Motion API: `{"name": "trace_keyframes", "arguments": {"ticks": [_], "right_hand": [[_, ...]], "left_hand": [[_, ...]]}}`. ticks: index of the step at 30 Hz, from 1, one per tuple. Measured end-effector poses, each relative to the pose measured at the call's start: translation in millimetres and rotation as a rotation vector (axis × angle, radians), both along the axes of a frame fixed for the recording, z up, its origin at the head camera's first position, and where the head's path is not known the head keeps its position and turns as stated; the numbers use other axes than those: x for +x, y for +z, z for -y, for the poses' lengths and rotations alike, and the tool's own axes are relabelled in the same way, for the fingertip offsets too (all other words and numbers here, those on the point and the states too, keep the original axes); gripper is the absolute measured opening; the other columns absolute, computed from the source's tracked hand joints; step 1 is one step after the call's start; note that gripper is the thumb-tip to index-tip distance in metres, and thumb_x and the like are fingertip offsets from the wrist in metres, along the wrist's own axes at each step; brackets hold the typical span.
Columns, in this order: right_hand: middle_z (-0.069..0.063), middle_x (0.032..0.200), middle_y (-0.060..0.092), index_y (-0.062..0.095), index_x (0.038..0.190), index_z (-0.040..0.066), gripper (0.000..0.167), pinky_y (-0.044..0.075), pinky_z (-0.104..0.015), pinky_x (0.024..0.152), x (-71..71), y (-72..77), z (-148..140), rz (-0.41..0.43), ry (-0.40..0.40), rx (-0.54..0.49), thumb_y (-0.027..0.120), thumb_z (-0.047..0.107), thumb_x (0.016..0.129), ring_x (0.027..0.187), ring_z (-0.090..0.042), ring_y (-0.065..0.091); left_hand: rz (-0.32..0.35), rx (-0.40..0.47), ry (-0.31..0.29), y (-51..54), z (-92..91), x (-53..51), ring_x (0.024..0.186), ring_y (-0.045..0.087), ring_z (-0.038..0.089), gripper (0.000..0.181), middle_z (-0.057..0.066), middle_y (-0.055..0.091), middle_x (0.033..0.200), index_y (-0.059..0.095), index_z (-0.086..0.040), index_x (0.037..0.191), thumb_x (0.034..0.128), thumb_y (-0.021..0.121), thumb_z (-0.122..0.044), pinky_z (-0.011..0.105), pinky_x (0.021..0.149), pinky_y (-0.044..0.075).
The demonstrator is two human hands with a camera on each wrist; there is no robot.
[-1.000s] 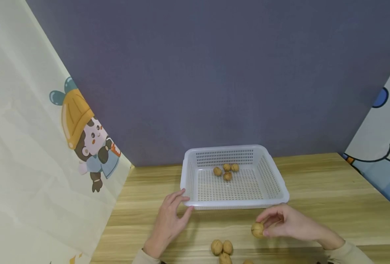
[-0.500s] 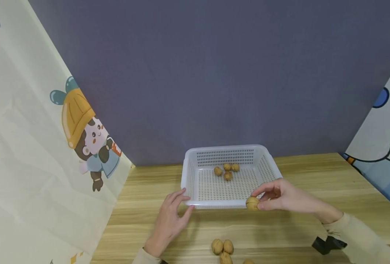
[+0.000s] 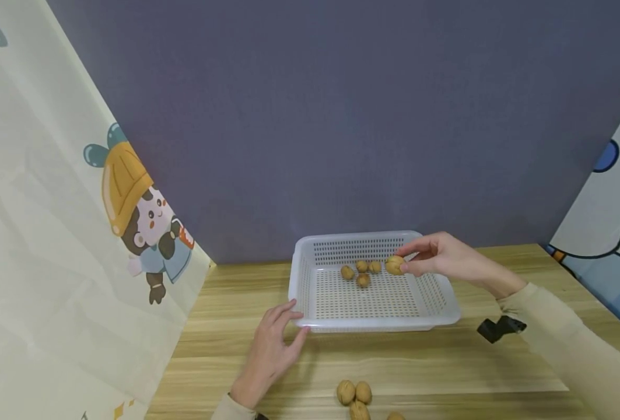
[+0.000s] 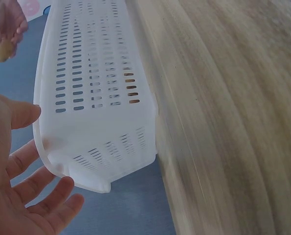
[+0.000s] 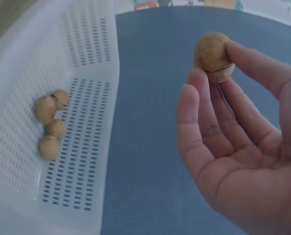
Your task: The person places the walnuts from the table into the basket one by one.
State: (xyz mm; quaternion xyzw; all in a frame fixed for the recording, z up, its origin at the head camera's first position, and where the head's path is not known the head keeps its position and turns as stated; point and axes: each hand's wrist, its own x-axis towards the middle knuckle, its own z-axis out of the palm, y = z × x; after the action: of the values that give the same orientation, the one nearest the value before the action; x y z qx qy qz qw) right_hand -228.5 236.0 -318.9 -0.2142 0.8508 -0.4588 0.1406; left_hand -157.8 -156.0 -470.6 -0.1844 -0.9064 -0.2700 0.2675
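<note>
Walnut (image 3: 394,266), one, pinched in right hand (image 3: 441,256), above white basket (image 3: 362,324); four walnuts (image 3: 363,280) inside, loose walnuts (image 3: 346,392) on near surface (image 3: 446,373). Left hand (image 3: 269,352), fingers relaxed, touches basket's near-left corner. Step, apparently: loading; next move seemingly calls for lowering, then letting go.

A white rectangular perforated plastic basket (image 3: 372,322) stands on a light wood-grained table (image 3: 420,367), before a dark blue-grey upright panel (image 3: 336,128). Four round brown walnuts (image 3: 363,280) lie clustered inside, toward its back wall. The left hand (image 3: 269,352) touches its near left corner; the right hand (image 3: 448,257) holds a single brown walnut (image 3: 394,265) above its right half. Before the basket, three light-brown walnuts (image 3: 346,392) sit grouped, another tan walnut (image 3: 395,416) to their right.
</note>
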Motion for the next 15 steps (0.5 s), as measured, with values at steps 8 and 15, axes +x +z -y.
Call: {"name": "trace_keyframes", "arguments": {"ticks": [8,15], "right_hand": [[-0.015,0.14,0.07,0.062,0.145,0.009,0.056,0.063,-0.041,0.095,-36.6,-10.1,10,0.009,-0.11,-0.065,0.073,0.04,0.101,0.109,-0.024,0.074],[-0.019,0.15,0.062,0.056,0.15,0.005,0.064,0.058,-0.05,0.112,-67.1,-30.7,21,0.059,-0.214,-0.203,0.075,0.041,0.1,0.133,-0.033,0.065]], "left_hand": [[-0.001,0.0,0.005,0.6,0.5,0.4,0.126,0.068,0.028,0.029,0.01,0.072,0.138,0.077,-0.014,0.111,0.0851,0.087,-0.025,0.048,0.107,0.06],[-0.006,-0.007,0.006,0.7,-0.1,0.4,0.126,0.068,0.028,0.029,0.009,0.072,0.138,0.077,-0.015,0.11,0.0857,0.086,-0.026,0.048,0.107,0.06]]}}
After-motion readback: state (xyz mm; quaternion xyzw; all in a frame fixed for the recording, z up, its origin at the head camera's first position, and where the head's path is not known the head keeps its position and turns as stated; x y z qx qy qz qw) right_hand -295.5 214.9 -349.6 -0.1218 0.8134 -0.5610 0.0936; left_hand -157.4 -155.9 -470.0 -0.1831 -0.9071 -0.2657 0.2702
